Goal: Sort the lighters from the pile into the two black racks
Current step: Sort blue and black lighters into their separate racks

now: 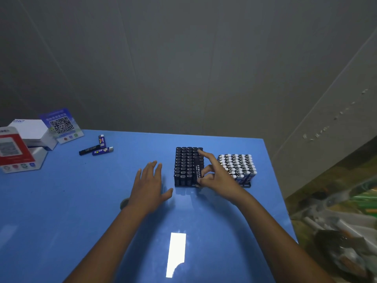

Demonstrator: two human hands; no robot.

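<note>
Table layout: two racks side by side near the far right corner, just apart. Left rack full of upright lighters; right rack too. One loose lighter lies flat on top of the left rack's right columns, right hand on it, index finger reaching to the far row. Left hand flat over the table, just left of the left rack. Three loose lighters far left. Boxes and QR card at far-left corner.
</note>
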